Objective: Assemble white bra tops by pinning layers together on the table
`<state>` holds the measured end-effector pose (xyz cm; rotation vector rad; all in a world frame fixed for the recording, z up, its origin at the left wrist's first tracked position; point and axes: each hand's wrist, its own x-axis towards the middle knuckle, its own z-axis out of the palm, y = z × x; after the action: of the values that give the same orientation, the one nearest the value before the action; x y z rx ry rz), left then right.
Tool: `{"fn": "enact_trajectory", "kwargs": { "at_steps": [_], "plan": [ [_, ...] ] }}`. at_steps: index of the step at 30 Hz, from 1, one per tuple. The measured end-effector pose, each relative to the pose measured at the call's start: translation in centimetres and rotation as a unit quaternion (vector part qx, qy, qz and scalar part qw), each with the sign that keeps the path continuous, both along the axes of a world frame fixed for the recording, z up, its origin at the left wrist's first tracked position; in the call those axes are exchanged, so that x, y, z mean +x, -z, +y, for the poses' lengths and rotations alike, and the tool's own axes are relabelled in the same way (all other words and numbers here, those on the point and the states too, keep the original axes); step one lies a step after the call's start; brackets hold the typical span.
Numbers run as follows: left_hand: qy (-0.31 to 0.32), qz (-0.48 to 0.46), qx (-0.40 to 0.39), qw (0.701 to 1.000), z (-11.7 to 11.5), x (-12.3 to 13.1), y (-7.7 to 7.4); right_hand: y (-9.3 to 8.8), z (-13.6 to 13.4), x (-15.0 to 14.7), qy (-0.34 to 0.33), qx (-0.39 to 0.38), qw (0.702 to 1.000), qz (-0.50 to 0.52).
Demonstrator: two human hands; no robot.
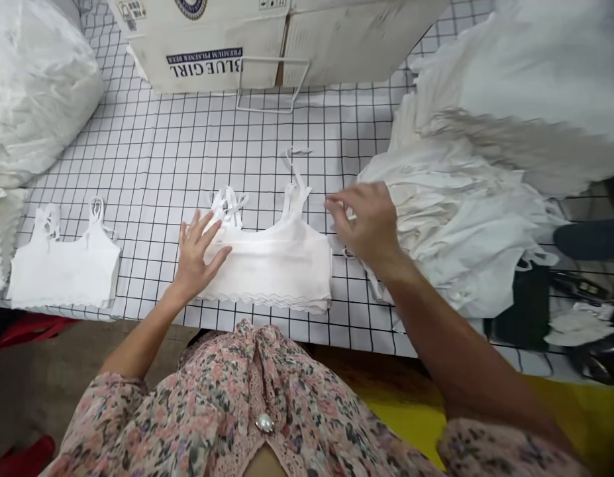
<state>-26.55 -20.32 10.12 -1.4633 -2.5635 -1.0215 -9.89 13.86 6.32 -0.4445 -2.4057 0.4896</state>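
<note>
1. Right now, the left hand (200, 255) lies open on a white cropped camisole (277, 265), fingers spread and grip released, pressing down on the fabric without clenching it.
2. That camisole lies flat on a white surface (152, 152) ruled with black grid lines, directly in front of the person. Its straps point away from the body and its scalloped lace hem faces the body.
3. Blurred, with its fingers curled, the right hand (366, 222) sits just beside the camisole's right edge and next to a heap of white garments (460, 225). Whether its grip holds anything cannot be told.
4. Farther left, a second white camisole (63, 265) lies flat on the surface, well apart from both hands.
5. Beyond them stand a cardboard box (202, 56) printed BLUE GIRL and a white wire rack (271, 83). A bulging white sack (33, 86) sits at the far left.
6. A floral blouse (227, 404) with a pearl-like button covers the person's front.
</note>
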Motion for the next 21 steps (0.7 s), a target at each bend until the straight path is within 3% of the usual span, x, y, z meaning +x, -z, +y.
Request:
{"fn": "enact_trajectory", "kwargs": {
  "at_steps": [2, 5, 8, 12, 15, 18, 21],
  "plan": [
    [0.055, -0.062, 0.052, 0.995, 3.6, -1.2, -1.5, 0.4, 3.2, -6.2, -0.016, -0.020, 0.999, 0.028],
    [0.087, -0.171, 0.082, 0.978, 9.0, -2.7, -3.0, 0.8, 5.6, -14.2, -0.013, -0.098, 0.995, -0.017],
    [0.066, -0.280, 0.071, 0.955, 12.7, -4.2, -3.8, 0.3, 6.0, -18.0, -0.004, -0.188, 0.977, -0.101],
    [0.034, -0.438, 0.065, 0.896, 15.0, -5.5, -4.9, -2.1, 5.0, -16.7, -0.041, -0.301, 0.951, -0.052],
    [0.037, -0.578, 0.079, 0.812, 16.3, -5.1, -5.5, -4.9, 3.4, -13.3, -0.120, -0.362, 0.924, 0.031],
    [0.032, -0.679, 0.108, 0.725, 17.6, -3.4, -5.6, -7.0, 1.1, -9.8, -0.154, -0.332, 0.929, 0.045],
    [-0.009, -0.710, 0.167, 0.684, 18.3, -1.5, -5.7, -7.5, -1.3, -7.0, -0.129, -0.257, 0.955, 0.066]
  ]
}}
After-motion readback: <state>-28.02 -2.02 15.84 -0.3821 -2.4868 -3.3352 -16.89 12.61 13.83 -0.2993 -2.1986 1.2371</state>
